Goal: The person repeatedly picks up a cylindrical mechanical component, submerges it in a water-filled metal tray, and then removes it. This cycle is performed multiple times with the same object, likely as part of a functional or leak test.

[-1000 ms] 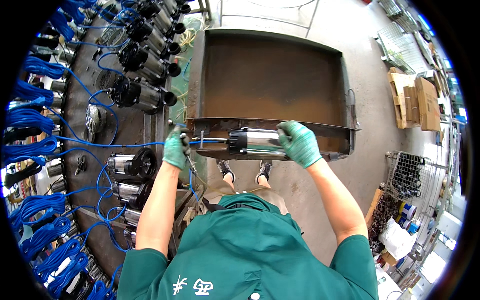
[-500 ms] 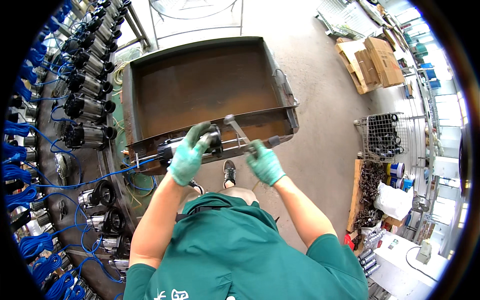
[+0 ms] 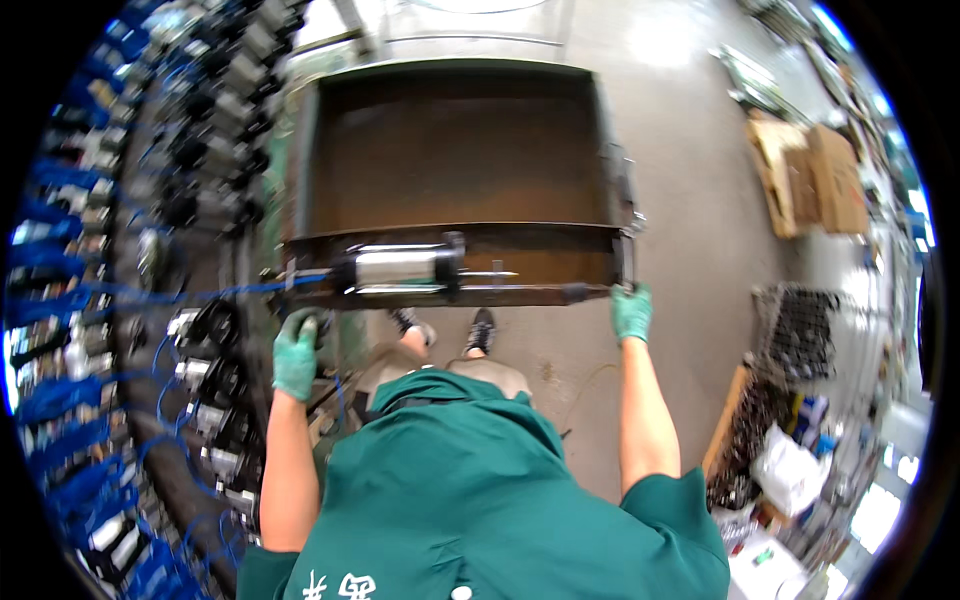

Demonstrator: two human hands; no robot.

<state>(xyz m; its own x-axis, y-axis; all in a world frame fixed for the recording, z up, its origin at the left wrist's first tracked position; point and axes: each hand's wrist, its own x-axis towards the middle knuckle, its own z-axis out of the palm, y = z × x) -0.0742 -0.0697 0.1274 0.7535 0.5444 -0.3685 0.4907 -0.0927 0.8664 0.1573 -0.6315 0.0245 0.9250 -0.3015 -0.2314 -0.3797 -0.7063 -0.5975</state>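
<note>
A steel-bodied pump (image 3: 396, 268) with black ends lies across the near strip of a rusty metal trough (image 3: 452, 228). A thin rod sticks out of its right end, and a blue cable runs off its left. Neither hand touches the pump. My left hand (image 3: 296, 356), in a green glove, is by the trough's near left corner with its fingers curled; whatever is in them is hidden. At the near right corner, my gloved right hand (image 3: 631, 314) is closed round what looks like a wrench (image 3: 629, 262), blurred and lying along the trough's edge.
Rows of similar pumps (image 3: 215, 355) with coiled blue cables (image 3: 60, 265) fill the bench to my left. Over on the right are a cardboard box (image 3: 836, 180), a wire basket (image 3: 800, 330) of black parts and a white bag (image 3: 790, 470). My feet stand on the floor before the trough.
My left hand has come off the pump and moved left and nearer to me. My right hand has swung from the rod out to the trough's right corner. The whole view has shifted.
</note>
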